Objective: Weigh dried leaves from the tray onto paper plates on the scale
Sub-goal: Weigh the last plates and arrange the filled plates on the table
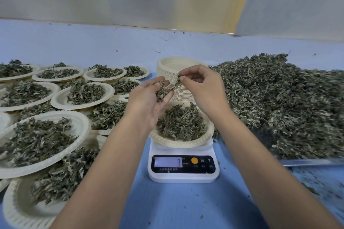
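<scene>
The left hand [149,102] is cupping spare leaves [162,91] above the plate [178,143] on the scale [183,173]; the right hand [202,87] fingers are pinching a sprig [176,82], probably to trim the weight finely.

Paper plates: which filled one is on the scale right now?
The filled plate directly below both hands, resting on the white scale. All the other filled plates sit left of it on the blue table.

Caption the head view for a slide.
Both hands, left hand and right hand, pull apart dried green leaves above a filled round paper plate on a white digital scale.
</scene>
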Demonstrator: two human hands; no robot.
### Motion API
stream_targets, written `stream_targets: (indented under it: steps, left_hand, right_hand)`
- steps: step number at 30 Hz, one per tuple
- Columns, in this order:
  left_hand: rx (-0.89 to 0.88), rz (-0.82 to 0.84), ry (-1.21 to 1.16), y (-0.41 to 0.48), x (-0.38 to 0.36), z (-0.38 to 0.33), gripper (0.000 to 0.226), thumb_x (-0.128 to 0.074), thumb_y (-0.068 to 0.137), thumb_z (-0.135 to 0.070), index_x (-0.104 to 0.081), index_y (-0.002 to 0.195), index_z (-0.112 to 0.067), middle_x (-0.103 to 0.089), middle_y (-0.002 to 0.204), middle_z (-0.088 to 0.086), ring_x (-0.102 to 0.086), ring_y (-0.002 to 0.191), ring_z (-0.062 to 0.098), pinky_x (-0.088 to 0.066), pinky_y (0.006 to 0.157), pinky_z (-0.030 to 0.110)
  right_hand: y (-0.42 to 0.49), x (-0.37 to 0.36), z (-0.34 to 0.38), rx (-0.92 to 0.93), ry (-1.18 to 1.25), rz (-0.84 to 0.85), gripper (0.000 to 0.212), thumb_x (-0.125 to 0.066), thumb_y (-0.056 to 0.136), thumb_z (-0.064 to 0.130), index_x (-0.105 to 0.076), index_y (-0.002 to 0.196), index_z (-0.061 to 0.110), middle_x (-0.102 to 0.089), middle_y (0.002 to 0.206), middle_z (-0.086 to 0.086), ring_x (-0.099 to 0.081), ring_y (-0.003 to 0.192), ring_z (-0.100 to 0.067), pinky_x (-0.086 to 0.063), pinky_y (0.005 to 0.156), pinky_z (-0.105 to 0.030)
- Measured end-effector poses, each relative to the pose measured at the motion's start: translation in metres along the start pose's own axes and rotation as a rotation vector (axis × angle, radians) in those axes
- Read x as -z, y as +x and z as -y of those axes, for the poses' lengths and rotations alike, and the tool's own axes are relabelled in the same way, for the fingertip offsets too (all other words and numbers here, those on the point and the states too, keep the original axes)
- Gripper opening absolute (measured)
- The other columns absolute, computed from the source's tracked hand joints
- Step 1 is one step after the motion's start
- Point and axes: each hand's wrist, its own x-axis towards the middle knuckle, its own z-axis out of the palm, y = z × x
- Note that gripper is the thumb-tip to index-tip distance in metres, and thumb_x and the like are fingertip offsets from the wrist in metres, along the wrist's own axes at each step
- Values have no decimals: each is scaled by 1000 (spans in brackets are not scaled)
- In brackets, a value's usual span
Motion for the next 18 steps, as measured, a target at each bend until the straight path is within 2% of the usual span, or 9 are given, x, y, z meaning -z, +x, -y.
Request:
stream_targets:
  steps: [3, 6, 12, 18]
  left_hand:
    - [-13, -22, -24, 3, 3, -3, 21, -39, 98, 3, -60, 101, 0, -62, 105, 18, -65, 89, 21, -59, 65, 25]
    - [-32, -43, -44, 4, 6, -4, 23, -39, 98, 3, -58, 111, 2, -63, 106, 19, -66, 92, 23, -59, 70, 28]
    - [-56, -54, -67, 4, 7, -6, 22, -39, 98, 4, -58, 107, 2, -63, 95, 16, -67, 84, 21, -59, 72, 29]
    - [-38, -26, -46, 1, 3, -3, 25, -38, 99, 3, -56, 116, 3, -61, 106, 18, -65, 85, 20, -58, 71, 27]
  right_hand:
    - [1, 3, 1, -9, -23, -16, 20, -68, 82, 6, -66, 76, 24, -64, 70, 10, -59, 69, -3, -50, 71, -19]
    - [1, 4, 1, -29, -37, 0, 16, -69, 82, 8, -67, 77, 23, -65, 71, 7, -60, 70, -5, -50, 74, -23]
    - [0, 6, -1, -72, -90, 55, 8, -71, 80, 18, -71, 79, 26, -66, 74, 15, -58, 69, 0, -46, 71, -19]
    - [-1, 0, -2, -52, -91, 118, 13, -71, 80, 18, -70, 75, 29, -67, 73, 14, -58, 70, 1, -48, 74, -22]
